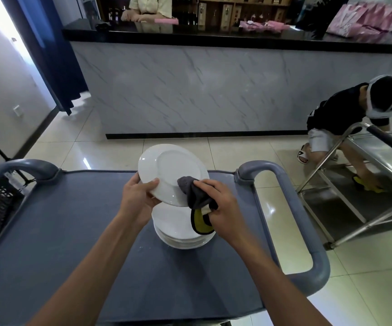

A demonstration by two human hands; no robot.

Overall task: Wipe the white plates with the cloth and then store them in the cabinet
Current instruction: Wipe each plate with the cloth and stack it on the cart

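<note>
Nearest, a grey cart [68, 231] carries a stack of white plates [181, 236]. Directly above the stack, the left hand [138, 198] grips one tilted white plate [171, 172] by its rim, underside up. The right hand [216, 205] clutches a grey-and-yellow cloth [196, 196] against that plate. Beyond stands a marble-fronted counter [202, 90]; to the right, a steel trolley [366, 180].

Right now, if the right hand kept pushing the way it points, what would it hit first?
The held plate: the right hand already presses the cloth against its underside, as far as this view shows.
</note>
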